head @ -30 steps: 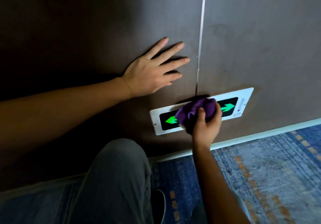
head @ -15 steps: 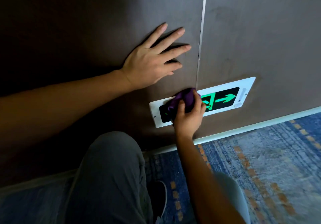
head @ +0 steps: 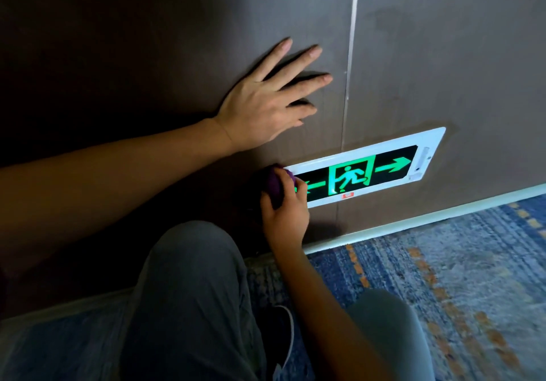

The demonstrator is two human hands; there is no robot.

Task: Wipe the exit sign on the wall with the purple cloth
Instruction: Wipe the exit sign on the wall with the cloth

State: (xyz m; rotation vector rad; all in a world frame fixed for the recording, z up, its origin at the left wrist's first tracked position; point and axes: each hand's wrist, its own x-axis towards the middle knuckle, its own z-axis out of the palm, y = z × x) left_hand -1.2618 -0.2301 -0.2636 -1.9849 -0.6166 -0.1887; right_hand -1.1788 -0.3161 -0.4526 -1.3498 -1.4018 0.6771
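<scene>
The exit sign (head: pixel 366 169) is a white-framed black panel low on the dark wall, with a glowing green running figure and arrows. My right hand (head: pixel 285 206) grips the bunched purple cloth (head: pixel 274 184) and presses it against the sign's left end, covering most of the left arrow. The centre figure and right arrow show fully. My left hand (head: pixel 270 105) lies flat on the wall above and left of the sign, fingers spread, holding nothing.
A thin metal seam (head: pixel 350 55) runs down the wall to the sign. A pale skirting strip (head: pixel 428 218) meets a blue patterned carpet (head: pixel 443 292). My bent knee in grey trousers (head: pixel 192 292) and a dark shoe (head: pixel 277 333) are below the sign.
My right hand has slid the cloth leftward along the sign, from its middle to its left end, uncovering the running figure. My left hand stays planted on the wall.
</scene>
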